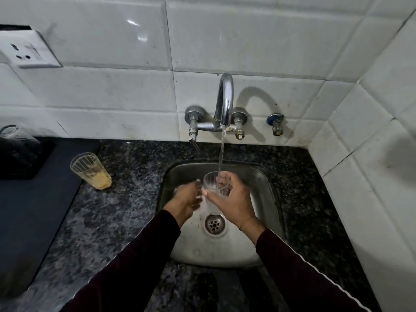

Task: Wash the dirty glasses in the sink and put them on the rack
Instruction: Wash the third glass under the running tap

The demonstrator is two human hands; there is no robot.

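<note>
Over the steel sink [265, 190], a clear ribbed glass [211, 183] stands upright under the running stream from the chrome tap [225, 102]. My right hand [231, 199] grips this glass, thumb on its near side and fingers curled over the rim. My left hand [186, 199] is close against the glass's left side with curled fingers; whether it holds the glass is unclear. A second ribbed glass [91, 171] with yellow residue at its bottom stands on the granite counter [126, 199] to the left of the sink.
The sink drain [214, 225] lies just below the hands. A dark flat surface [29, 217] covers the counter's left part, with a black object and a clear container [15, 149] at its back. A wall socket [27, 50] sits upper left. Tiled walls close the back and right.
</note>
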